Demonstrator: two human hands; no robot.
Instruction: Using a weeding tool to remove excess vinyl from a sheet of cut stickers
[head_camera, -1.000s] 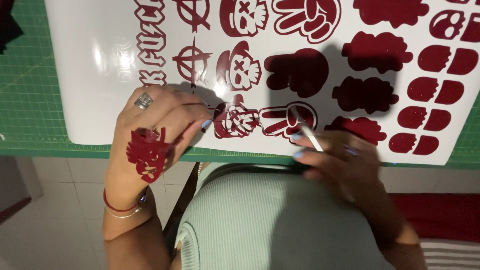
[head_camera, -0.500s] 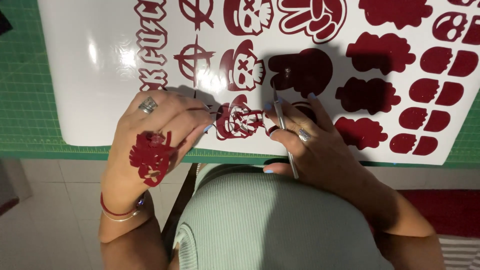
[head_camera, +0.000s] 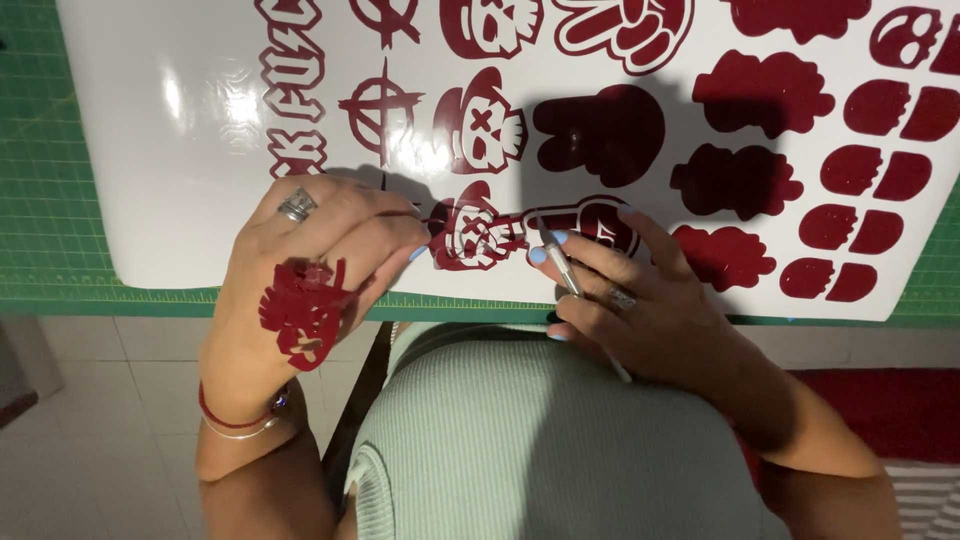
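A glossy white backing sheet (head_camera: 190, 150) with dark red vinyl cut-outs lies on a green cutting mat (head_camera: 45, 200). My left hand (head_camera: 310, 270) rests on the sheet's near edge, fingertips pressing beside a skull-shaped sticker (head_camera: 470, 235). Scraps of peeled red vinyl (head_camera: 300, 315) cling to the back of that hand. My right hand (head_camera: 630, 300) grips a thin silver weeding tool (head_camera: 565, 270) like a pen, its tip at the hand-sign sticker (head_camera: 590, 225) just right of the skull.
More red shapes cover the sheet: cloud-like blobs (head_camera: 735, 180), rounded pairs (head_camera: 880, 175), a circled symbol (head_camera: 385, 105) and lettering (head_camera: 295, 90). The mat's front edge runs along the table edge; a tiled floor (head_camera: 110, 420) lies below left, and my pale green top (head_camera: 540, 450) fills the bottom middle.
My right hand moved left from the sheet's near edge and brought the tool's tip up onto the stickers beside the skull. My left hand stayed put; the view shifted slightly closer.
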